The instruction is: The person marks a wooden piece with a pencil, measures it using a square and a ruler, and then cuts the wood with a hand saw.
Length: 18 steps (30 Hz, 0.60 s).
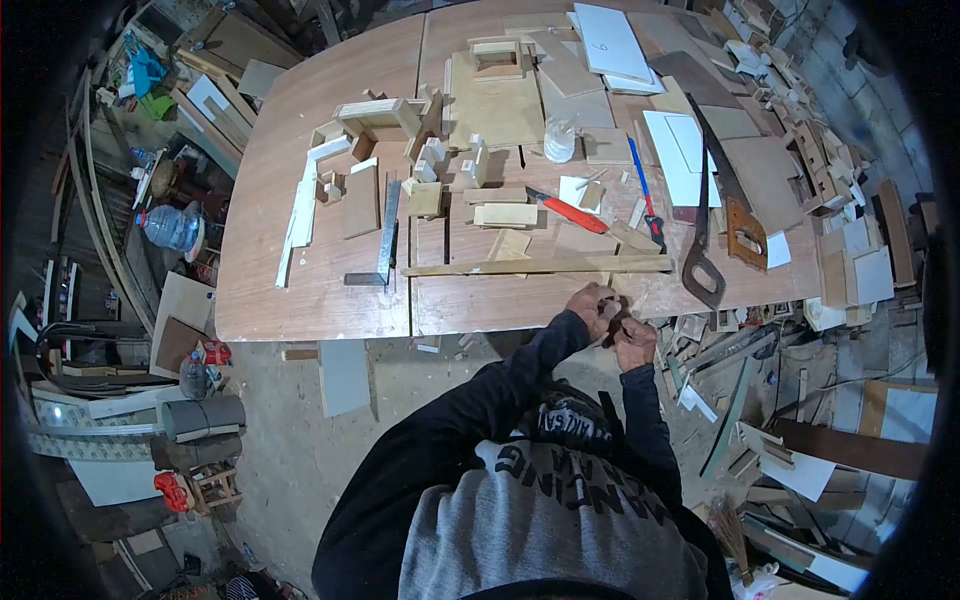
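Note:
My left hand (595, 308) and my right hand (635, 345) meet at the front edge of the table, right of its middle. The fingers of both are closed around something small and dark between them, too hidden to name. Just beyond my left hand lies a long thin wooden strip (540, 266), running across the table. A handsaw with a dark handle (703, 278) rests to the right of my hands. Farther back are a red-handled cutting tool (575, 212) and a slim blue tool (641, 172) with a dark and red end.
A metal try square (386, 245) lies on the wooden table (300, 240) at left. Small wooden blocks and a box-like frame (380, 118) stand behind it. A clear plastic cup (560, 140) is at centre. A second saw has a brown handle (746, 235). Wood scraps crowd the right side.

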### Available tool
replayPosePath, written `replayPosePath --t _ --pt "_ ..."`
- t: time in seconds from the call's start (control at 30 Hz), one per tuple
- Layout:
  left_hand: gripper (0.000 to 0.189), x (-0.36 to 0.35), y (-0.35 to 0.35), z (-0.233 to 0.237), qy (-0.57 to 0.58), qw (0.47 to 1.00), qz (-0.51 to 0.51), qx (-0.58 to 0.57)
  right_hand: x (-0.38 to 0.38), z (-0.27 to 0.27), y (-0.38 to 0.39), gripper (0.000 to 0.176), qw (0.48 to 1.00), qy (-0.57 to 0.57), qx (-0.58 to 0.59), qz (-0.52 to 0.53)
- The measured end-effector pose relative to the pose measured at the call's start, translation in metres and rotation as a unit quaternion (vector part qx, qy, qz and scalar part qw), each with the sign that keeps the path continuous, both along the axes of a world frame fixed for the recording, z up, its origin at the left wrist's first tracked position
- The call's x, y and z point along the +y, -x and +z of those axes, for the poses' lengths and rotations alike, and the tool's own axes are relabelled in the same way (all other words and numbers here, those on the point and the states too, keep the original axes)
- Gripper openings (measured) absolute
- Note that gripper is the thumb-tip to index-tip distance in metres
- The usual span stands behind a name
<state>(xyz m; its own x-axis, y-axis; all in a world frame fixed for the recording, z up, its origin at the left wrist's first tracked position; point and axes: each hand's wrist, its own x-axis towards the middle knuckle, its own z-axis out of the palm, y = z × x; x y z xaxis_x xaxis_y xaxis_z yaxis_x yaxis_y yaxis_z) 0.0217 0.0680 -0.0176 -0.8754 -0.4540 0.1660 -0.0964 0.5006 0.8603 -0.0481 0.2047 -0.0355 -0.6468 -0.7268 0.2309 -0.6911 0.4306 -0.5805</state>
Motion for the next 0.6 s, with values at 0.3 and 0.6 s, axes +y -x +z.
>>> replayPosePath --t 0.3,0.6 --pt "0.019 0.028 -0.010 -0.015 -0.267 0.961 -0.072 -0.009 0.031 0.018 -0.008 0.023 0.987 0.126 -0.034 -0.092" --pt "0.017 0.019 -0.018 -0.021 -0.239 0.969 0.045 0.049 0.046 -0.026 -0.001 0.028 0.930 0.152 -0.320 -0.100"
